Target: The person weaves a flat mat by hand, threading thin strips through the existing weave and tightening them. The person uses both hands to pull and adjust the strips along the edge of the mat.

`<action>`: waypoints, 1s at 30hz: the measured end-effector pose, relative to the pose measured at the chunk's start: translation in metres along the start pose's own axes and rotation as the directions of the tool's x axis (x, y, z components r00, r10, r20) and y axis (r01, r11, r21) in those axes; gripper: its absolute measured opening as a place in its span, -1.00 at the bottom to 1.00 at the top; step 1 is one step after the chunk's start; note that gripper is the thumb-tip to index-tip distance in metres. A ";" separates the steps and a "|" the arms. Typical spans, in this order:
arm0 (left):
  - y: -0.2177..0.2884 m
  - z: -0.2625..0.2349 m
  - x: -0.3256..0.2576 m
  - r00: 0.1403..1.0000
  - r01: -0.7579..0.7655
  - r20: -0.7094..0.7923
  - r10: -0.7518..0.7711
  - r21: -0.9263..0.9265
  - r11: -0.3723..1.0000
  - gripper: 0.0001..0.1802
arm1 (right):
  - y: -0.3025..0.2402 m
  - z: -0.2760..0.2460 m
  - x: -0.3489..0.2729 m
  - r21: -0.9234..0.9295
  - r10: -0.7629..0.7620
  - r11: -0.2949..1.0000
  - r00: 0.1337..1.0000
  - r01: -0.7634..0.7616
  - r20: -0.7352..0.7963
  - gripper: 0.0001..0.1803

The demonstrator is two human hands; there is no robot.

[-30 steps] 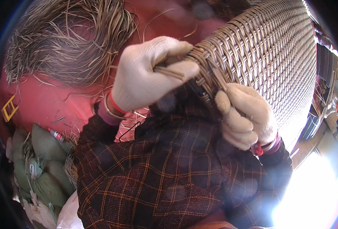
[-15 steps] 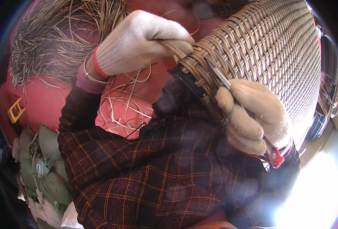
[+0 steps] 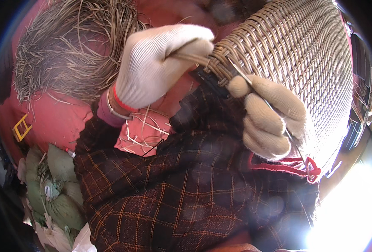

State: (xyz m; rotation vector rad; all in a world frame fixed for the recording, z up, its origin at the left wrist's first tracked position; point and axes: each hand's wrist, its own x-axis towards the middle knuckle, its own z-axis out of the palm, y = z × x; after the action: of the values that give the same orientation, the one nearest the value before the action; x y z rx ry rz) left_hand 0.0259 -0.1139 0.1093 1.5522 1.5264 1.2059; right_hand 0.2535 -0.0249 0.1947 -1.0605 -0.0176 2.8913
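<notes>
Your left hand (image 3: 158, 63), in a white knit glove with a red cuff line, was curled into a tight fist around the end of a flat cane strand (image 3: 190, 56), pinching it right where it met the rim of the woven basket (image 3: 303, 54). The grip was narrow, fingers folded over the strand, knuckles turned toward the far side.

Your right hand (image 3: 272, 119), in a cream glove with a red hem at the wrist, was closed around a thin metal tool (image 3: 261, 96). The shaft ran up between your fingers, and its tip sat against the basket's rim, just right of your left hand. Your forefinger was stretched along the shaft toward the rim; the other fingers were wrapped round the lower part.

The basket lay tilted on its side across the far right of the scene, its near edge resting against your lap and its body stretching away to the right. Both hands worked at the same stretch of rim, close together but not touching.

Your dark plaid sleeves (image 3: 173, 189) filled the near middle. To the far left a loose heap of dry straw-coloured fibres (image 3: 68, 54) lay on a red surface (image 3: 55, 122), and a few stray strands (image 3: 146, 130) sat near your left wrist. At the near left edge lay some green bundles (image 3: 55, 185), well apart from both hands.
</notes>
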 end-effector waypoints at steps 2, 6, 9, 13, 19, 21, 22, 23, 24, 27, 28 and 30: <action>0.004 0.009 -0.007 0.996 0.076 -0.038 -0.081 -0.124 0.989 -0.68 | -0.003 0.006 -0.004 -0.192 -0.022 0.981 0.993 0.000 -0.113 -0.43; 0.006 0.014 -0.011 0.954 -0.142 -0.251 0.164 0.103 0.985 -0.60 | 0.000 0.020 -0.010 -0.539 -0.159 0.842 0.955 -0.001 -0.250 -0.53; 0.013 0.009 -0.015 0.927 -0.287 -0.192 0.323 0.192 0.939 -0.54 | -0.001 0.031 -0.016 -0.681 -0.101 0.720 0.950 -0.136 -0.296 -0.60; 0.022 0.011 -0.015 0.876 -0.482 0.145 0.460 0.232 0.845 -0.37 | 0.005 0.030 -0.024 -0.659 -0.003 0.729 0.961 -0.186 -0.276 -0.63; 0.026 0.000 -0.004 0.923 -0.385 0.151 0.354 0.345 0.856 -0.67 | 0.018 0.013 -0.015 -0.894 -0.586 0.356 0.810 0.272 0.013 -0.62; 0.024 -0.006 0.005 0.935 -0.353 0.158 0.318 0.326 0.877 -0.73 | 0.004 0.010 0.001 -0.868 -0.585 -0.114 0.674 0.483 0.452 -0.54; 0.022 -0.010 0.010 0.931 -0.358 0.170 0.324 0.234 0.904 -0.79 | -0.004 0.009 0.009 -0.759 -0.517 -0.269 0.576 0.593 0.633 -0.45; 0.022 -0.009 0.014 0.936 -0.341 0.134 0.325 0.120 0.932 -0.78 | -0.018 0.011 0.017 -0.605 -0.388 -0.426 0.468 0.673 0.794 -0.40; 0.019 -0.010 0.020 0.922 -0.355 0.196 0.334 0.079 0.932 -0.79 | -0.032 0.012 0.025 -0.474 -0.265 -0.387 0.397 0.791 0.879 -0.35; 0.016 -0.008 0.027 0.951 -0.081 0.262 0.163 -0.297 0.951 -0.82 | -0.066 0.026 0.023 -0.492 -0.121 -0.008 0.488 0.871 0.865 -0.35; 0.017 -0.006 0.025 0.982 0.071 0.190 0.011 -0.415 0.907 -0.84 | -0.073 0.031 0.018 -0.523 -0.120 0.136 0.538 0.842 0.835 -0.37; 0.018 0.001 0.021 0.998 0.025 -0.041 -0.049 -0.467 0.884 -0.83 | -0.074 0.037 0.012 -0.505 -0.239 0.272 0.566 0.819 0.789 -0.39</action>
State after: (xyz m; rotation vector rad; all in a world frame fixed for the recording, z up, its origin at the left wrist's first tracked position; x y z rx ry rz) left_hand 0.0314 -0.0952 0.1286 1.1720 1.1711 1.4706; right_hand 0.2243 0.0498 0.2178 0.0349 -1.6657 2.2008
